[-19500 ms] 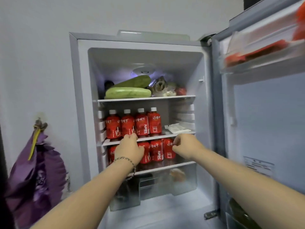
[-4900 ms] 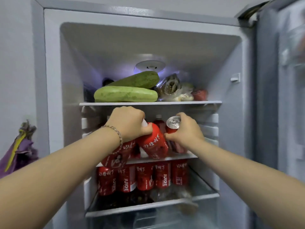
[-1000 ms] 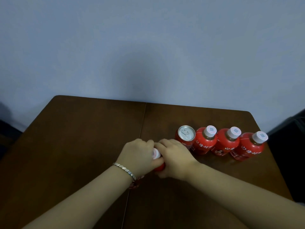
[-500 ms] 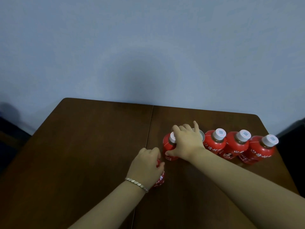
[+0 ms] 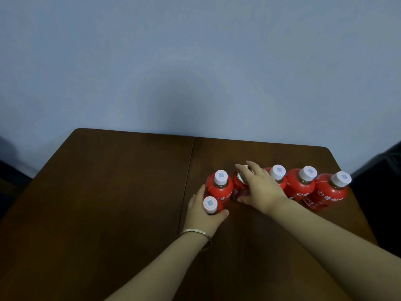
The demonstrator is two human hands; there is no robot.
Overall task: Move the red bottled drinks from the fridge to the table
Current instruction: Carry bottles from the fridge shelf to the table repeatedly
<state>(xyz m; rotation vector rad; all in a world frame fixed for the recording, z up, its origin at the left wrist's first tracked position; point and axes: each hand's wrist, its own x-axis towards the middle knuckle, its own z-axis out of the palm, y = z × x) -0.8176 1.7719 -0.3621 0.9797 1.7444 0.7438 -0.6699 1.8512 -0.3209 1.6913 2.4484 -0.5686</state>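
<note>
Left hand is wrapped round a red bottle, upright on the brown table. Right hand grasps a red can from above. A second bottle stands just left of the can; three further bottles line up to its right.

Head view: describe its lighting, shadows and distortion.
Head view: dim, bluish light; a soft, broad shadow on the wall above the table; the table's edges look skewed by the wide lens; white caps on the red bottles are bright, labels slightly soft.
</note>
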